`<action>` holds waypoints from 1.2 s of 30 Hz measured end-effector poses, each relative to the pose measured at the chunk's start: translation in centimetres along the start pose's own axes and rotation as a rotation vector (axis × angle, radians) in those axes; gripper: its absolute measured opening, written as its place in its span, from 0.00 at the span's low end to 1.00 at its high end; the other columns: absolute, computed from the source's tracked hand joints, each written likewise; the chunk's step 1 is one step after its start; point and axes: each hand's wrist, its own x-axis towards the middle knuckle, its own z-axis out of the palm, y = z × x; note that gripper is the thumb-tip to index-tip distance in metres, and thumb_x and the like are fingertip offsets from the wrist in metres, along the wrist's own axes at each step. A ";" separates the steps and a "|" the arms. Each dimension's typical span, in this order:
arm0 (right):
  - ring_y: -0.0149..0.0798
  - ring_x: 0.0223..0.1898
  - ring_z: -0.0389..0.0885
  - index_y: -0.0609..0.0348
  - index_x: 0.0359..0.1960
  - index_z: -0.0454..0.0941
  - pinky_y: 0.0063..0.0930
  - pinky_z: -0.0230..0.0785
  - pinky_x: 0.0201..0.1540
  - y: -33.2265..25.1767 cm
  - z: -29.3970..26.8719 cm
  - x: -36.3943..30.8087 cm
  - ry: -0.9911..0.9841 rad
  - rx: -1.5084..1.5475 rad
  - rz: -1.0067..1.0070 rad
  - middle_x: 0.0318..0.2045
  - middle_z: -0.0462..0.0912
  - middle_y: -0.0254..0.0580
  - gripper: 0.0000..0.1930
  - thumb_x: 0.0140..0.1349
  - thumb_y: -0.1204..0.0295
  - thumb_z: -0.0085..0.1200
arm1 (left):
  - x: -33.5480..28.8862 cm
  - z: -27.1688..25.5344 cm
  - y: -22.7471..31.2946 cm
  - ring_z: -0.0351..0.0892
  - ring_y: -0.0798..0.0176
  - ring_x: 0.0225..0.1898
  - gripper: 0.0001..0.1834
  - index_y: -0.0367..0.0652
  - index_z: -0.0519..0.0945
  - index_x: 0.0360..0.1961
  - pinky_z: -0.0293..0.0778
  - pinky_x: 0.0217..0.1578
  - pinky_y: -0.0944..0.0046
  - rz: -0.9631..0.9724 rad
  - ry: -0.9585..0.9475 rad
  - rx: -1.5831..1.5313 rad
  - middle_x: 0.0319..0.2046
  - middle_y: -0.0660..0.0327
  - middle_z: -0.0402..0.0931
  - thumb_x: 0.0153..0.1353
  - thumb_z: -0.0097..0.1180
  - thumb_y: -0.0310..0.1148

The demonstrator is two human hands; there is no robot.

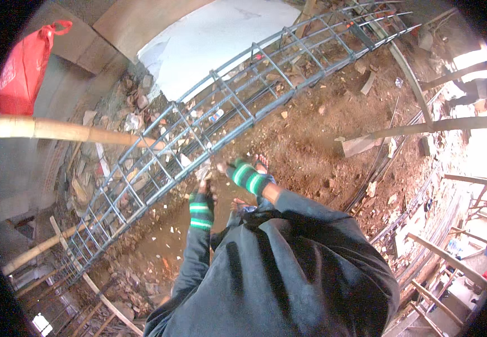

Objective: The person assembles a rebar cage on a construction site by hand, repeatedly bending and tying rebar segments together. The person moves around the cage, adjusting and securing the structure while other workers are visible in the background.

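On bare reddish dirt strewn with rubble, a long rebar cage (159, 147) runs diagonally from lower left to upper right. Left hand (202, 206) in a green-striped fingerless glove sits at the cage's near edge, fingers up against the bars; can't tell if they're curled round one. Right hand (244, 175), same striped glove, is just beside it, also at the near edge by a pale scrap; grip unclear, fingertips too small to read. Sandalled foot (261, 163) just behind the right hand. Bamboo pole (58, 130) crosses over the cage at left. Red plastic bag (23, 66) hangs upper left. Dark sleeves and jacket fill the lower frame.
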 end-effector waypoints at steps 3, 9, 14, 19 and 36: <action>0.41 0.47 0.80 0.51 0.49 0.79 0.32 0.67 0.53 -3.5 -11.5 -6.8 -0.355 0.109 -0.179 0.45 0.83 0.45 0.24 0.62 0.47 0.52 | 2.9 -4.7 -2.5 0.75 0.66 0.19 0.13 0.48 0.79 0.38 0.66 0.15 0.66 -0.201 0.305 0.005 0.24 0.64 0.78 0.59 0.62 0.44; 0.52 0.41 0.79 0.57 0.41 0.80 0.43 0.69 0.44 -5.3 -44.5 -3.8 0.917 -0.564 -0.058 0.38 0.81 0.55 0.18 0.59 0.56 0.54 | 5.7 -8.2 -7.2 0.77 0.63 0.22 0.13 0.47 0.77 0.34 0.70 0.18 0.63 -0.263 0.322 0.095 0.28 0.61 0.80 0.57 0.63 0.43; 0.57 0.43 0.78 0.58 0.40 0.80 0.49 0.69 0.45 0.4 -56.4 2.9 1.031 -1.004 0.063 0.38 0.80 0.58 0.18 0.60 0.56 0.52 | 8.1 -6.2 -8.6 0.79 0.59 0.27 0.14 0.48 0.76 0.37 0.72 0.23 0.59 -0.107 0.273 0.137 0.31 0.60 0.81 0.59 0.61 0.45; 0.54 0.49 0.77 0.51 0.52 0.74 0.46 0.70 0.50 7.9 -61.6 5.9 0.767 -1.316 0.240 0.48 0.78 0.53 0.19 0.64 0.56 0.46 | 7.8 -5.4 -9.2 0.79 0.53 0.31 0.13 0.52 0.74 0.43 0.71 0.25 0.52 -0.212 0.352 -0.028 0.35 0.59 0.80 0.63 0.54 0.46; 0.30 0.30 0.72 0.47 0.52 0.72 0.24 0.68 0.30 -1.1 -19.4 -12.6 0.029 1.049 0.051 0.44 0.75 0.32 0.13 0.66 0.69 0.51 | 8.8 -6.4 -8.0 0.77 0.59 0.23 0.15 0.47 0.77 0.38 0.73 0.22 0.58 -0.259 0.278 -0.009 0.30 0.59 0.80 0.59 0.60 0.46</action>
